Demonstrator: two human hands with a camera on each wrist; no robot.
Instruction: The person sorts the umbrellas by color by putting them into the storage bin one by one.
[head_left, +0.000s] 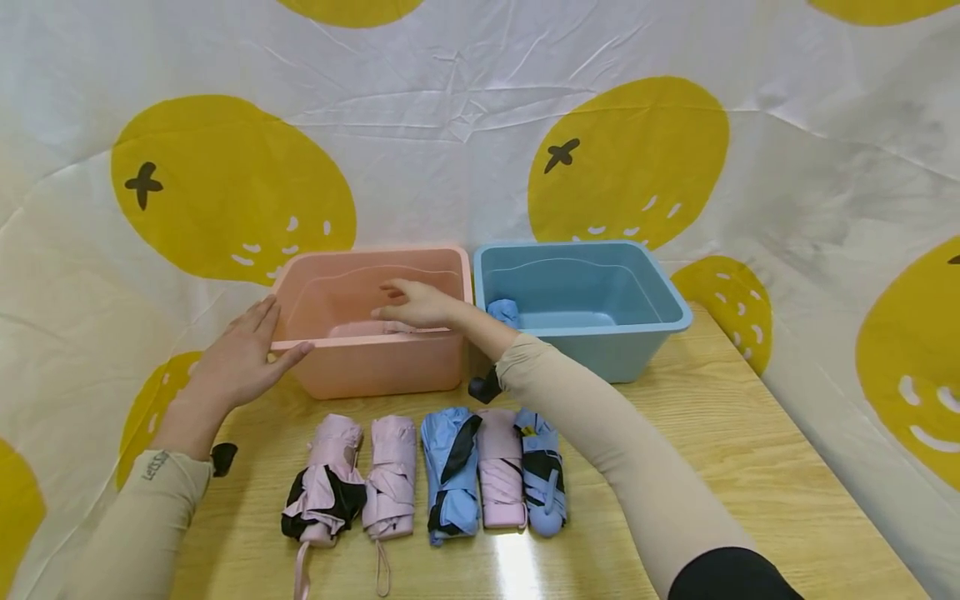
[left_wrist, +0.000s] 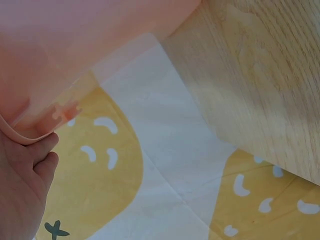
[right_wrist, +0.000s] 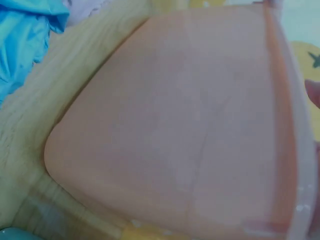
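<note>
My left hand (head_left: 236,358) rests at the left end of a pink plastic bin (head_left: 375,367), fingers straight along its rim and thumb spread at the front corner. In the left wrist view, fingertips touch the underside of the bin's rim. Over the bin's inside hangs my right hand (head_left: 416,304), its fingers apart and nothing held. A pale pink item (head_left: 399,327) shows below that hand, mostly hidden by the bin's front wall. In the right wrist view, the bin's outer wall (right_wrist: 190,125) fills most of the picture.
A blue bin (head_left: 577,333) stands to the right, with a blue folded bundle (head_left: 504,312) inside. Several folded umbrellas lie in a row in front: pink (head_left: 335,442), pink (head_left: 390,467), blue (head_left: 448,467), pink (head_left: 500,475) and blue (head_left: 542,475). Behind the wooden table (head_left: 720,450) hangs a patterned cloth (head_left: 450,167).
</note>
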